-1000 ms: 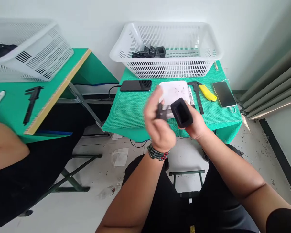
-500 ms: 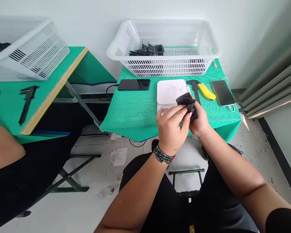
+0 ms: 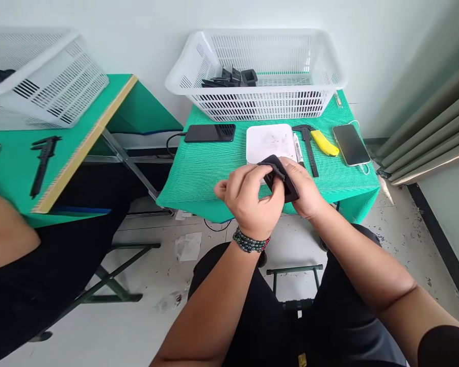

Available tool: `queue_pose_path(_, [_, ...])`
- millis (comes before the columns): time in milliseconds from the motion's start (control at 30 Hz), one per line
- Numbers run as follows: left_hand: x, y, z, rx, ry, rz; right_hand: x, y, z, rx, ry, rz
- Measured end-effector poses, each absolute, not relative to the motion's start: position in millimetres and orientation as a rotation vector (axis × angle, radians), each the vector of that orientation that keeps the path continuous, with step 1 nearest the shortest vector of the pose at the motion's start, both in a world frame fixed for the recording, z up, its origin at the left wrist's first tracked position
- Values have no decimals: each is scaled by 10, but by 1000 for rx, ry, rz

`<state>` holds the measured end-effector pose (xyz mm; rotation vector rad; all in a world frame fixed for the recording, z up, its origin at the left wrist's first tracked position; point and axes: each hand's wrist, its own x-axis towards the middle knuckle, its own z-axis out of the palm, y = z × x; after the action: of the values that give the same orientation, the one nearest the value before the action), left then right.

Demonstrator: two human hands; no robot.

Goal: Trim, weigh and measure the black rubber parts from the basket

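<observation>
In the head view, both hands meet over the front of the green-covered table. My right hand (image 3: 306, 189) grips a black part with a flat, square-looking flange (image 3: 291, 187) from its right side. My left hand (image 3: 252, 199), with a beaded bracelet at the wrist, pinches a dark raised edge or strip on the same part between thumb and fingers. Fingers cover much of the part, so its full shape is hidden. Just behind the hands lies a white box-like object (image 3: 268, 136) with dark smudges on top. A marker (image 3: 297, 148) and a black caliper (image 3: 309, 153) lie beside it.
A white plastic basket (image 3: 260, 104) with several black parts (image 3: 229, 79) stands at the back. A yellow-handled tool (image 3: 325, 143), a black phone (image 3: 210, 133) and a cabled phone (image 3: 351, 145) lie around. At left, another person's arm (image 3: 7, 219) is beside a neighbouring table.
Both hands have moved a little left and down with the black part. It has turned so that its flat flange shows more. The marker and caliper are more exposed.
</observation>
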<state>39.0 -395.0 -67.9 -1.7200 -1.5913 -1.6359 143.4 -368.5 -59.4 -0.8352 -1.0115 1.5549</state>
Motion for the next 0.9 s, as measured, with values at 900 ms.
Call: queue_pose_path(900, [434, -3872, -793, -1826, -1542, -1781, 1409, -3776, -556, -925, -1021, 1400])
